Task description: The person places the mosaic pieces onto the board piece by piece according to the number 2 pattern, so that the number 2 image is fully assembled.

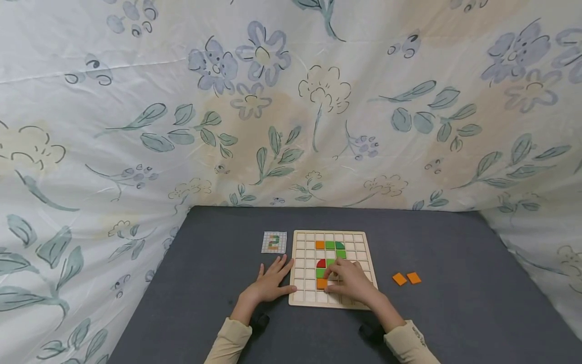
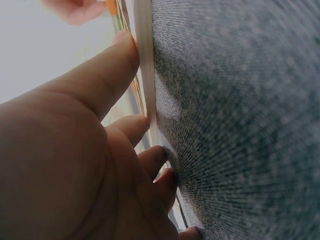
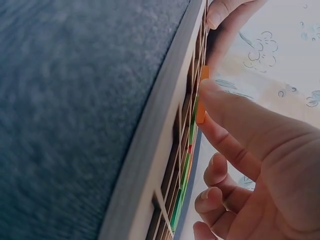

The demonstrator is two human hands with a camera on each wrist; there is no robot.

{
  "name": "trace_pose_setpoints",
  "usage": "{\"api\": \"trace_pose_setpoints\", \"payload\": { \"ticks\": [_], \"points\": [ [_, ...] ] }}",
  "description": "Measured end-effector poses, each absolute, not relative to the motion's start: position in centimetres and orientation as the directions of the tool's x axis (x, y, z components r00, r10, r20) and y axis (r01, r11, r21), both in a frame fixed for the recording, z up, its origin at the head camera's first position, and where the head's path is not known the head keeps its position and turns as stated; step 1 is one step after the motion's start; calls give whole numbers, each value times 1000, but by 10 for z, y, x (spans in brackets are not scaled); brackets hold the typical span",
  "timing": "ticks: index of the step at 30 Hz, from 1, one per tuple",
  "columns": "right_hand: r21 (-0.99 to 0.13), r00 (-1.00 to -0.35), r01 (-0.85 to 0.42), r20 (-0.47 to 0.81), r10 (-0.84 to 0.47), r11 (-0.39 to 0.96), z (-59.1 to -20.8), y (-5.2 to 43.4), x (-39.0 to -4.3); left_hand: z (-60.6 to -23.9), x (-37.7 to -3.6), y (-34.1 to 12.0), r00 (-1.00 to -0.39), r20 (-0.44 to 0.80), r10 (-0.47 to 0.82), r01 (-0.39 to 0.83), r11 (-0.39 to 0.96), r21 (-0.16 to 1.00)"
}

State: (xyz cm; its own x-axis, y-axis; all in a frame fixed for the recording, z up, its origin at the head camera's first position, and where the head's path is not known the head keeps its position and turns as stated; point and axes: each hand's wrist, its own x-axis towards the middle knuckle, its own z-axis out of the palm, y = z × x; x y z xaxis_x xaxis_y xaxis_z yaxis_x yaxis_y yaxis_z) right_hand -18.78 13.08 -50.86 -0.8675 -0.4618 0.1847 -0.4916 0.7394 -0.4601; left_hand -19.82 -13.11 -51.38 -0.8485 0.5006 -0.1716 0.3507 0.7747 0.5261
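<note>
A wooden grid board (image 1: 305,298) lies on the dark table, with orange, green and red tiles in several of its squares. My right hand (image 1: 352,280) is over the board's lower middle. Its thumb and index finger pinch an orange square tile (image 3: 201,95), which stands proud of the grid in the right wrist view. In the head view this orange tile (image 1: 322,283) sits just below a green tile (image 1: 321,273). A red rounded tile (image 1: 321,263) is above that. My left hand (image 1: 268,284) rests by the board's left edge, thumb and fingertips touching the frame (image 2: 145,65).
A small pattern card (image 1: 274,242) with a coloured figure lies left of the board's top corner. Two loose orange tiles (image 1: 399,279) lie on the table to the right. A floral cloth (image 1: 273,126) hangs behind and along the sides of the table.
</note>
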Motion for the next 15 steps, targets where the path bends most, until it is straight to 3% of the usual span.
{"api": "trace_pose_setpoints", "payload": {
  "ticks": [15],
  "points": [
    [-449, -874, -480, 167, -457, 754, -509, 129, -187, -512, -198, -130, -852, -166, 496, 350, 777, 523]
  ]
}}
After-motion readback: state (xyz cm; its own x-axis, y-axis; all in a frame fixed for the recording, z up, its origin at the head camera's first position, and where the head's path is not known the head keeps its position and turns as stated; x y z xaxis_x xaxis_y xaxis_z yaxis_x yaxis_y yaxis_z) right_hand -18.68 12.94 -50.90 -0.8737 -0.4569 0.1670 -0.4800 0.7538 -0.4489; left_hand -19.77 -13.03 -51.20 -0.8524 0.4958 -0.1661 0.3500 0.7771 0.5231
